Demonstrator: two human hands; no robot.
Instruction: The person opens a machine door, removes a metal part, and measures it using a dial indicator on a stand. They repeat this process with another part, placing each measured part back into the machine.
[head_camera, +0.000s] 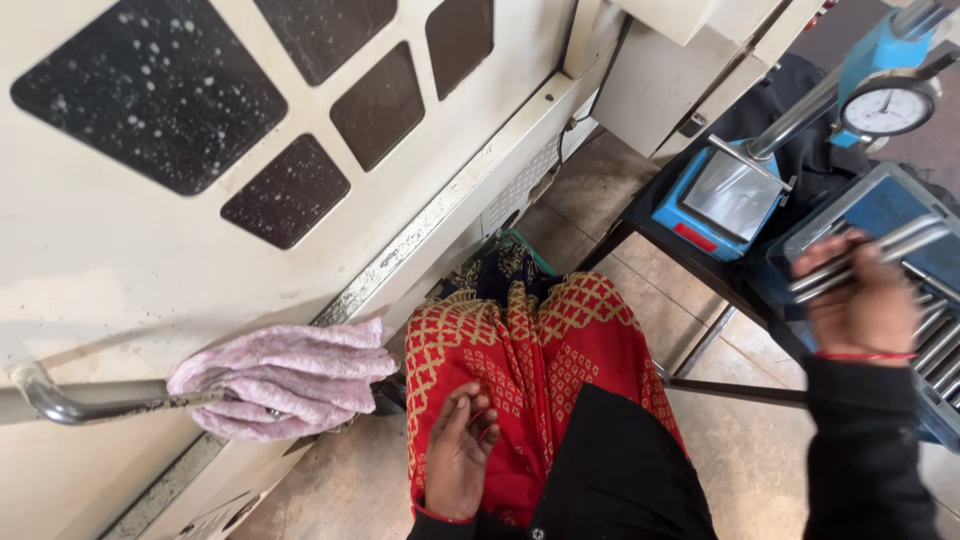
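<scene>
step: picking stock | right hand (865, 300) fingers closed around two steel rods (880, 250), lifted just above blue tray (880, 200) on worktop | left hand (460, 450) empty, fingers loosely curled, resting at red skirt | next: likely needs a steady carry clear of tray | count: several more rods in tray, one dial gauge (888, 105), one pink cloth (285, 390)

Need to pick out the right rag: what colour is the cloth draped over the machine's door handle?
Pale pink with a white mottled pattern; the cloth shows in the head view.
</scene>
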